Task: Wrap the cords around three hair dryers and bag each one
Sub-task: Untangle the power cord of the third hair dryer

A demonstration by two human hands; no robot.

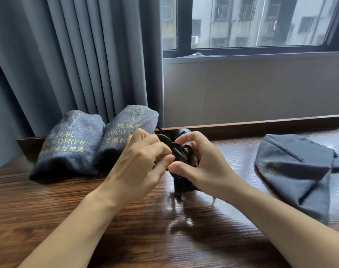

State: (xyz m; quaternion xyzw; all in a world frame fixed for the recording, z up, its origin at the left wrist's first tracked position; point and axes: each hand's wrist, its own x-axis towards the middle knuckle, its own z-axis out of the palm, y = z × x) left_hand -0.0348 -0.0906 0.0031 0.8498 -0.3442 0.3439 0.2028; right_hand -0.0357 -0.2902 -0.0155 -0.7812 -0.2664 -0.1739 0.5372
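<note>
- Fingers [164, 158] of the left hand [139, 157] are curled, thumb and forefinger pinched on the black cord [181, 151] at mid-table.
- Right hand [199, 161] faces it, fingers arched over the cord loops, thumb pressed in from the near side; both hands grip the same bundle.
- Cord sits in several black loops between the two hands, wound on the black hair dryer [181, 183].
- Hair dryer stands on the wooden table [68, 219], mostly hidden by the hands; only the lower body and a dark rounded part behind the fingers show.
- Which cord end is held cannot be told, the loops are blurred.
- Two filled grey bags lie side by side at the left rear, touching each other: left bag [68, 146] and second bag [126, 130], both printed with gold lettering and a dryer outline.
- Second bag is just behind the left hand, partly covered by it.
- Third bag [294, 175] lies flat and creased at the right of the table, well apart from the hands, its drawstring end pointing right.
- Raised wooden ledge [242, 123] runs along the far table edge.
- Grey curtain [77, 55] hangs behind the bags; window [261, 22] at upper right shows buildings outside.
</note>
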